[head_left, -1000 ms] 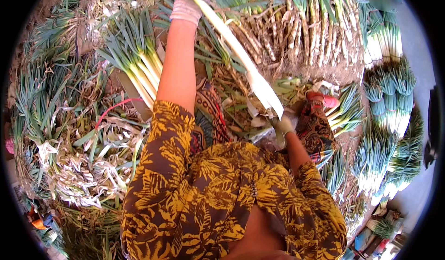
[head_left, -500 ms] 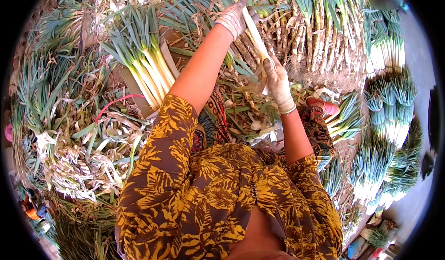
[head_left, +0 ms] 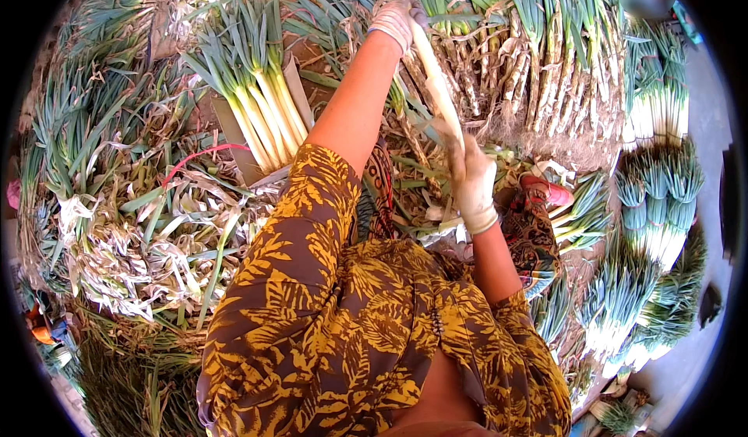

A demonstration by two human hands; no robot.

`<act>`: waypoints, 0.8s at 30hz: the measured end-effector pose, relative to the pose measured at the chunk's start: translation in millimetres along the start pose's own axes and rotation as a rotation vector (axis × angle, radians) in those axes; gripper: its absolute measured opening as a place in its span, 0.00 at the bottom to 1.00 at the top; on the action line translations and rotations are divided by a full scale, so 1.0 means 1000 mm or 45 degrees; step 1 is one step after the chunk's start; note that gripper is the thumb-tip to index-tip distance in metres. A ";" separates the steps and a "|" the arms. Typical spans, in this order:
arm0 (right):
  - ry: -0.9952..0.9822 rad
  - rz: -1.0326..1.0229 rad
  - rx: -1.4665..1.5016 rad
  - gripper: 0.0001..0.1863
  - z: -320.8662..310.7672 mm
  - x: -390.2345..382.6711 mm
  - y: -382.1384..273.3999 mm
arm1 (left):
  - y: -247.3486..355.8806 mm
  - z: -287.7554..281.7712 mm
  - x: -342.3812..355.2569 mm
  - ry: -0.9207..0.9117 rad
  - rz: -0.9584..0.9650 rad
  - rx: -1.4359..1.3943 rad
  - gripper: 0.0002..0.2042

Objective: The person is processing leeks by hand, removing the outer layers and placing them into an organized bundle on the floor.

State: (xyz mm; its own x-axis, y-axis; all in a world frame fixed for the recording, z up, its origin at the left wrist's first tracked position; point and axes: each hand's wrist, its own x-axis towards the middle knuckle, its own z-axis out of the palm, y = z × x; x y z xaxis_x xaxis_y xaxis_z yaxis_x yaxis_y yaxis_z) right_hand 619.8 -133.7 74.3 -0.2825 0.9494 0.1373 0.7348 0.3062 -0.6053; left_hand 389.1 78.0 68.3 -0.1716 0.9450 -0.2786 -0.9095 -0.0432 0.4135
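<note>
A long green onion [head_left: 435,70] slants across in front of me, its pale stalk bared along much of its length. My left hand [head_left: 396,24], in a light glove with dark fingertips, is closed round its upper part. At the lower end, my gloved right hand [head_left: 475,184] is closed on loose outer skin at the stalk's side; the fingertips are partly blurred. To the left, several cleaned green onions [head_left: 261,117] lie side by side on a flat board, white ends toward me.
Unpeeled green onions [head_left: 538,63] with dry skins and roots lie in a row at the far right. A heap of peeled skins [head_left: 148,265] covers the left side. Tied bundles [head_left: 654,195] line the right. A red shoe [head_left: 545,190] sticks out beside my right forearm.
My right hand has drawn down toward me along the stalk, taking outer skin with it. My left hand keeps its hold, and the view has shifted slightly.
</note>
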 end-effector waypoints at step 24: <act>-0.138 0.256 0.122 0.38 -0.004 0.000 0.027 | 0.008 0.004 0.000 -0.119 0.246 0.120 0.14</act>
State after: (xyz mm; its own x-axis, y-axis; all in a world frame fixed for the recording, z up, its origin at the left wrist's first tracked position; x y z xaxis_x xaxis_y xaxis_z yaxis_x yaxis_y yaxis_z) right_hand 642.6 -125.3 60.9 -0.2051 0.9759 -0.0751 0.7222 0.0991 -0.6845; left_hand 383.3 79.2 75.0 -0.2993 0.9482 -0.1065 -0.8231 -0.2001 0.5315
